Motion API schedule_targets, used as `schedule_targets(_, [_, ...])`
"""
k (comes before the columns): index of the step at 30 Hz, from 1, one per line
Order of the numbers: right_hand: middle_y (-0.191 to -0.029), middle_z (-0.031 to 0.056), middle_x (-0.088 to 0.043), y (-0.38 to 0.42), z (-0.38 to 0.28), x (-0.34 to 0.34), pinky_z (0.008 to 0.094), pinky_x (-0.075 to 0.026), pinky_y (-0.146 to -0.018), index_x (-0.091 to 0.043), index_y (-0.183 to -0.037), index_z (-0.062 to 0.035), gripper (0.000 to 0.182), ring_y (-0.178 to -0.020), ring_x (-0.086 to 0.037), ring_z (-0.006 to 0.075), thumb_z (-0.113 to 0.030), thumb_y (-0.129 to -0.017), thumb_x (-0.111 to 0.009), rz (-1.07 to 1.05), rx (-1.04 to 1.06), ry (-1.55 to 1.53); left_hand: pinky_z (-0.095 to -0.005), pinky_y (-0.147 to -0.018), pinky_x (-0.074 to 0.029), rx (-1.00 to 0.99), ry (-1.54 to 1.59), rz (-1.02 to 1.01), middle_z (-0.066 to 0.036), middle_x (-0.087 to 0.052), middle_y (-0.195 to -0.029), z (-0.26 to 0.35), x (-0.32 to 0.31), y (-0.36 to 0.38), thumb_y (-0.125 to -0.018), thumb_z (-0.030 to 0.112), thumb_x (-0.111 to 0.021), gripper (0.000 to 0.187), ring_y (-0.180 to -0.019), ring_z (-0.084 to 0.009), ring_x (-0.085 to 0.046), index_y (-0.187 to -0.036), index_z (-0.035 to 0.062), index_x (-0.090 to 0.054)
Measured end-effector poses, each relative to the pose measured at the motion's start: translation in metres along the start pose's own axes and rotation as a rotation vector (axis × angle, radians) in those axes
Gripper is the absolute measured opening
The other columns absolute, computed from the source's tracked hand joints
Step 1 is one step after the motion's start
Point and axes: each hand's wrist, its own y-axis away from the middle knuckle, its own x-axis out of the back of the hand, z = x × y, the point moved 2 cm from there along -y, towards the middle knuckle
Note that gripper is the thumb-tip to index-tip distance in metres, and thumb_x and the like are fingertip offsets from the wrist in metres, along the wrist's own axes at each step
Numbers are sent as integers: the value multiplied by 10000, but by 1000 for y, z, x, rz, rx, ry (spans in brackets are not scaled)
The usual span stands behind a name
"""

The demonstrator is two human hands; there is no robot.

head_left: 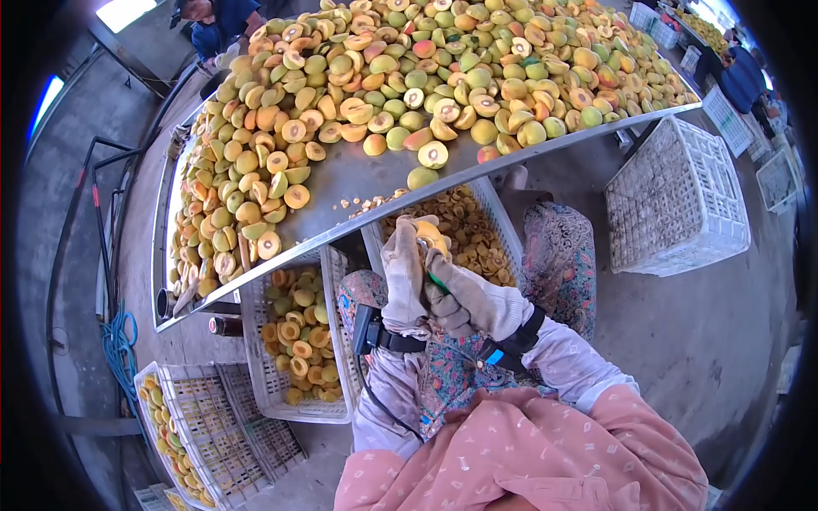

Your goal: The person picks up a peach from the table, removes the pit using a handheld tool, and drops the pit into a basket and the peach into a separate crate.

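Observation:
My left hand [404, 277], in a worn work glove, closes around a yellow peach half [433, 235]. My gloved right hand [467, 300] is closed on a small tool with a green handle [437, 283]; its tip meets the peach half and is mostly hidden by the fingers. Both hands are together above my lap, just in front of the metal table edge. Beneath them stands a crate [509, 223] holding many small yellow-brown pieces, perhaps pits. Left of my knees, another white crate [342, 341] contains pitted peach halves.
A metal table [341, 183] carries a large heap of cut peaches [383, 77]. Stacked white crates [677, 200] stand at right, and a tilted crate [204, 426] at lower left. A blue hose [122, 345] lies at left. Other people [223, 25] work across the table and far right.

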Motion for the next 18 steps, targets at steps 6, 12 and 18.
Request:
schedule_targets(6, [-520,-82,-319,-13,-2,4,239,-199,-302,-468,-753,-188,561,-361,-248,51,-709,-926,-353,-430,-192,-426,-324,-713,-515,-128,-166,-186,-115,-653,-835,28,-14,-4,-1013,476,-405,528,-699,-181,-592,-1139,-1,-595])
schedule_targets(12, [-519,-81,-289,-32,-2,32,231,-174,-299,-460,-754,-170,546,-357,-194,45,-689,-915,-416,-379,-7,-454,-375,-858,-508,-440,-135,535,-134,-626,-1020,26,90,0,-956,470,-515,538,-942,-234,-608,-1216,1,-558])
schedule_targets(18, [-557,-78,-319,-42,-2,53,239,-239,-372,-457,-742,-153,523,-412,-273,62,-619,-977,-420,67,-103,-154,-362,-980,-466,-809,-1196,863,-121,-614,-1165,88,114,-14,-842,63,-725,381,-1083,-256,-586,-1207,24,-619])
